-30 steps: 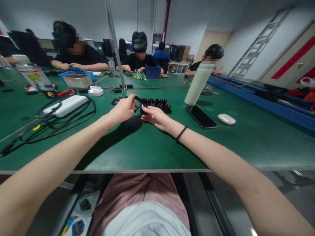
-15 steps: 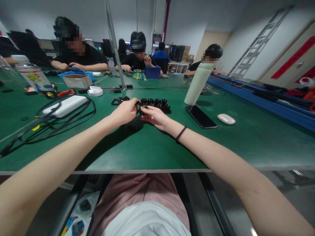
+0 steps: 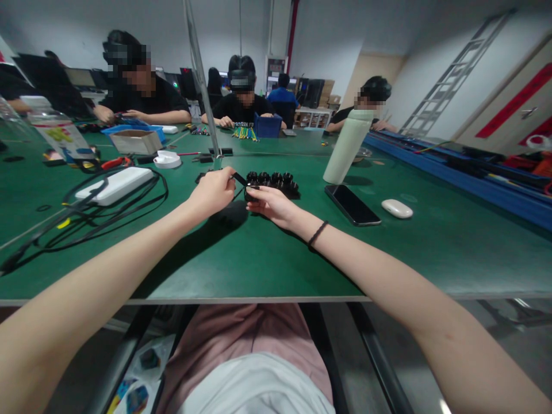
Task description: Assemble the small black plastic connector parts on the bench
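Observation:
My left hand (image 3: 216, 188) is closed in a pinch on a thin black strip (image 3: 239, 179), which slants from the fingers toward my other hand. The fingers of my right hand (image 3: 276, 206) close on a small black piece (image 3: 250, 195), partly covered by thumb and fingers; its exact kind is too small to make out. Just behind this hand stands a group of several black round, knob-like parts (image 3: 276, 177). More black parts (image 3: 200, 175) show partly behind my left hand.
A pale green bottle (image 3: 348, 146), a phone (image 3: 352, 204) and a white oval case (image 3: 397, 209) lie to the right. On the left are a white power brick (image 3: 114, 187) with black cables and an open box (image 3: 135, 142). A metal pole (image 3: 202, 80) rises ahead. Co-workers sit opposite.
My left hand has drawn a little to the left, away from the right hand, so the black strip shows between them. My right hand stays put. The co-worker opposite has lowered a raised hand.

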A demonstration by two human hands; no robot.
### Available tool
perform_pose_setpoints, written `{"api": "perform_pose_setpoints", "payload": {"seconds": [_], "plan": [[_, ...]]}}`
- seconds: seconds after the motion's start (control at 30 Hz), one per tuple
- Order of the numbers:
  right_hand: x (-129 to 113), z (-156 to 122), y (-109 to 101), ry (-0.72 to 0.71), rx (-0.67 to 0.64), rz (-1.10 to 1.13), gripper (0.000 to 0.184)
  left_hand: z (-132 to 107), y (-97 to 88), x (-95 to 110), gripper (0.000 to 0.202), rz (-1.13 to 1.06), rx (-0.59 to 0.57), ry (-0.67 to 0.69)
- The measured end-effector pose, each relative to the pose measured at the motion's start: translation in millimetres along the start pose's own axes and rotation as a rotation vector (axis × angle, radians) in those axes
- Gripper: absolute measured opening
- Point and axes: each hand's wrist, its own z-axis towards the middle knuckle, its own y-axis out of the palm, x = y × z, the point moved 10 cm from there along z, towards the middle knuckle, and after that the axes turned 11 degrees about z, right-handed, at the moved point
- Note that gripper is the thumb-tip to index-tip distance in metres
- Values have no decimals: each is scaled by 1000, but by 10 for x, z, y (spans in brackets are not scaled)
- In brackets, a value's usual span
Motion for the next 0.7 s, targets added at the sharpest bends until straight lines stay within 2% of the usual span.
{"api": "perform_pose_setpoints", "payload": {"seconds": [0.13, 0.4, 0.7], "plan": [[0, 2, -13, -2, 4, 1, 14, -23, -7, 66, 35, -55, 6, -1], [7, 34, -9, -8, -35, 10, 13, -99, -65, 172, 36, -13, 8, -17], [-4, 34, -14, -22, -39, -4, 11, -165, -62, 329, 41, 141, 32, 75]]}}
